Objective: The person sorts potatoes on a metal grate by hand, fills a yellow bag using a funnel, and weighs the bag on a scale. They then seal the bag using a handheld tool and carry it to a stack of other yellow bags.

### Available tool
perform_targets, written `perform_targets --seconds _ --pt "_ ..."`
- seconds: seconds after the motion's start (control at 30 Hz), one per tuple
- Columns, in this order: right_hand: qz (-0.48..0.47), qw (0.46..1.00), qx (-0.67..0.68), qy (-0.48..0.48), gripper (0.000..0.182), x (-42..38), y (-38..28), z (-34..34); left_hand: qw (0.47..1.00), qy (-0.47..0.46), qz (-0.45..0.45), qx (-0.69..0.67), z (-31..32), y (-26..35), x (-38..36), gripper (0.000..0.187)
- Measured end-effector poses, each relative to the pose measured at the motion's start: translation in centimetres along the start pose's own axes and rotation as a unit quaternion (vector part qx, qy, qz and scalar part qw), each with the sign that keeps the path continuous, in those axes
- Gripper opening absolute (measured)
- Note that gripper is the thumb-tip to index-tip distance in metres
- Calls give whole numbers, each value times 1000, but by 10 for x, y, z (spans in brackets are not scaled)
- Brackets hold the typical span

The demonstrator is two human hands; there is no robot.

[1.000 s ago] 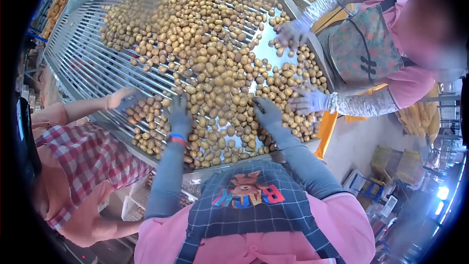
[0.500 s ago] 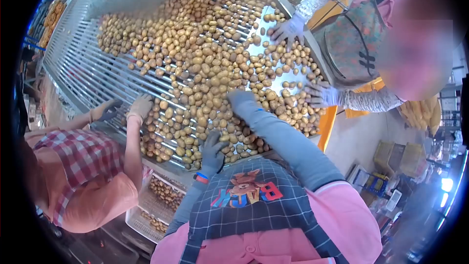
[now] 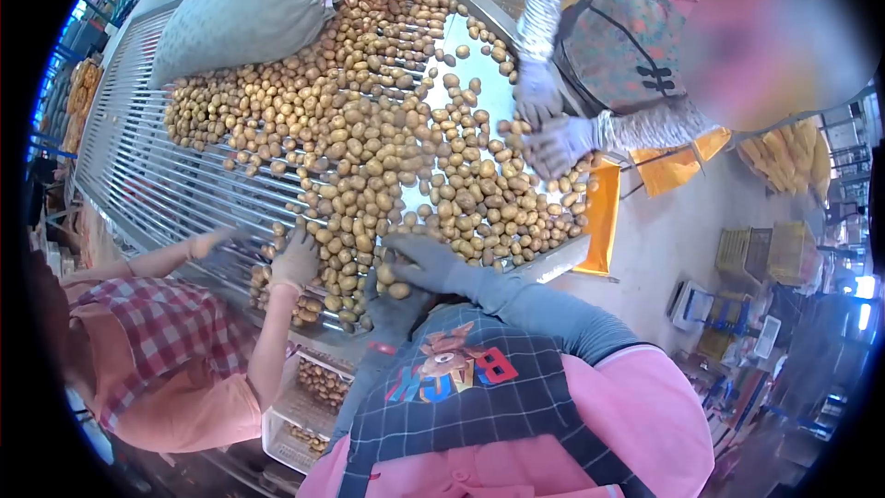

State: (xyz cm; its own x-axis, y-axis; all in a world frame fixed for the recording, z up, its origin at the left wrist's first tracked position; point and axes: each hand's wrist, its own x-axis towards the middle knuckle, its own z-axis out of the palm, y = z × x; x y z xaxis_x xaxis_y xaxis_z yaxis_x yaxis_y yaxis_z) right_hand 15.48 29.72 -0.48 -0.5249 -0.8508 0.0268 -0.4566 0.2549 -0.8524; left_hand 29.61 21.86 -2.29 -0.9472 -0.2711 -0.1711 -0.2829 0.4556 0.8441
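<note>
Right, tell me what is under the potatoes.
The potatoes lie on a table of metal bars, with a bright smooth sheet on the far side. Whatever lies below the bars is hidden.

three people [image 3: 479,424], six gloved hands [image 3: 424,263], one sack [image 3: 244,14], countless potatoes [image 3: 369,129].

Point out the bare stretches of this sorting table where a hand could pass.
Bare bars run along the roller table, between the sack and a co-worker's hand. A shiny strip lies open beside the potatoes. It is crowded where the left hand and right hand meet.
</note>
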Motion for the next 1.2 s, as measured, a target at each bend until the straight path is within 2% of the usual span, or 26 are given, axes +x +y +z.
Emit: perform_targets --seconds 0.03,0.07,0.13,0.2,0.23,0.3,0.33,0.37,0.43,0.47,0.5,0.57,0.6,0.63,0.67,0.73,0.77,0.83,0.9,0.97,1.0,1.07,1.1,1.13,1.17,1.2 --pt "-17 997 -59 39 41 -2 13 -12 903 84 39 419 0 8 2 51" --pt "-35 990 -118 75 42 -2 28 -28 903 88 40 418 4 12 9 51" --pt "167 918 -341 114 43 17 44 -84 994 86 -6 -71 13 17 11 44" --pt "244 917 -281 148 38 10 121 -95 947 80 -34 -309 14 10 11 41" --pt "258 918 -292 73 38 14 117 -106 999 11 15 -40 12 -3 12 42" --pt "182 931 -316 -9 34 18 97 -103 913 33 93 396 -7 24 9 34" --pt "127 903 -363 -192 35 21 65 -102 914 42 87 393 -3 17 10 34" --pt "33 894 -407 -184 36 -4 52 -86 997 52 37 52 5 3 8 40" --pt "-63 876 -446 -174 37 -22 40 -81 909 -14 59 412 -19 20 4 50" --pt "-3 877 -439 -198 38 -21 41 -92 909 -11 58 412 -16 6 0 50" --pt "55 874 -431 -220 40 -17 45 -106 995 34 15 94 -5 -15 -4 52" --pt "124 839 -510 -142 42 2 105 -112 983 52 -22 -172 -8 -18 -13 49" --pt "293 840 -452 -68 43 19 75 -122 952 69 -36 -297 -9 -19 -18 47" --pt "247 858 -449 21 39 26 114 -117 998 41 -5 43 -24 5 -19 45" --pt "226 865 -448 6 39 30 115 -111 925 4 12 379 -34 17 -19 43" --pt "77 904 -365 209 34 40 103 -84 872 57 26 486 -35 12 -27 41" --pt "-31 938 -285 196 34 39 89 -65 952 78 6 297 -25 -5 -29 42" --pt "-81 975 -188 -89 40 12 72 -18 982 152 -7 -110 -4 -41 -27 44" --pt "-191 935 -282 -96 47 -27 25 9 782 218 -53 -582 -17 -34 -32 39" --pt "-257 910 -247 -210 44 -38 44 13 585 278 -7 -762 -47 -33 -52 35" --pt "-262 916 -224 -207 40 -39 38 7 365 253 23 -896 -75 -26 -75 31" --pt "-251 905 -241 -243 34 -41 10 -11 311 396 107 -858 -111 -35 -142 15" --pt "-279 900 -273 -195 34 -44 12 -10 259 286 213 -898 -107 -91 -188 20" --pt "-287 899 -268 -194 33 -42 18 -14 282 422 216 -834 -109 -107 -241 19" --pt "-297 900 -250 -200 33 -40 31 -23 292 668 72 -681 -116 -98 -277 19" --pt "-304 901 -236 -202 32 -36 39 -24 388 632 194 -643 -93 -163 -347 25"
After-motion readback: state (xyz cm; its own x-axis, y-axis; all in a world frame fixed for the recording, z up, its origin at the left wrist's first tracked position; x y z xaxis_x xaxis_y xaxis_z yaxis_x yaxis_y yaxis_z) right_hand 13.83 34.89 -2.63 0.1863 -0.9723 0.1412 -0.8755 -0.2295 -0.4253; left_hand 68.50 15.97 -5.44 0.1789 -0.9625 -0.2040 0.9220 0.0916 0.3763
